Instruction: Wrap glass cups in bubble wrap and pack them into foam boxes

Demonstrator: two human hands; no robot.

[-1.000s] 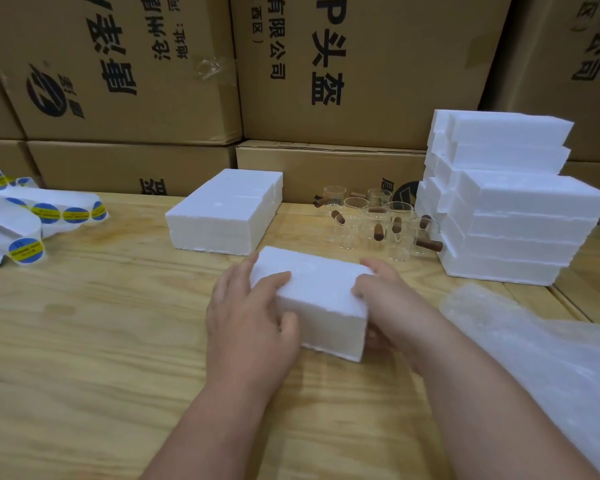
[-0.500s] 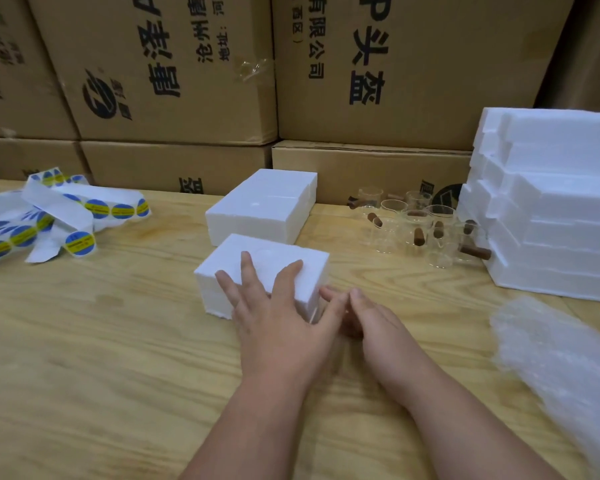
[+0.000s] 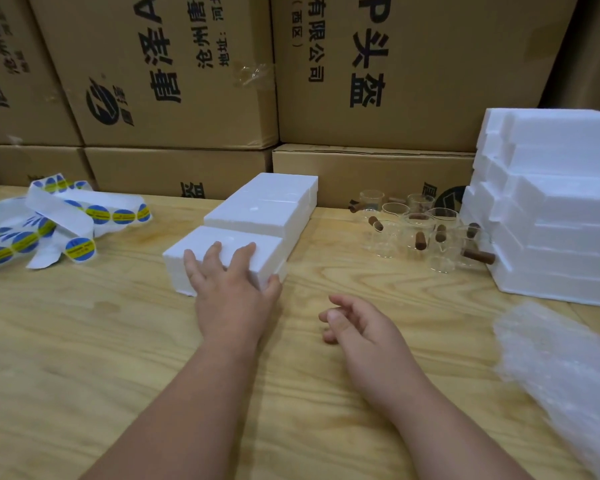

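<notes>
With the left hand (image 3: 232, 292) flat on the closed foam box (image 3: 222, 252) at frame centre and the right hand (image 3: 357, 323) relaxed and empty, excess pressure may crush it or jolt the glass cups (image 3: 420, 230) upper right.

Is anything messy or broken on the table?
Nothing looks broken. The sticker strips at the far left lie in a tangled heap, and the bubble wrap at the right is crumpled. The glass cups stand upright, and the left hand rests on a closed foam box.
</notes>
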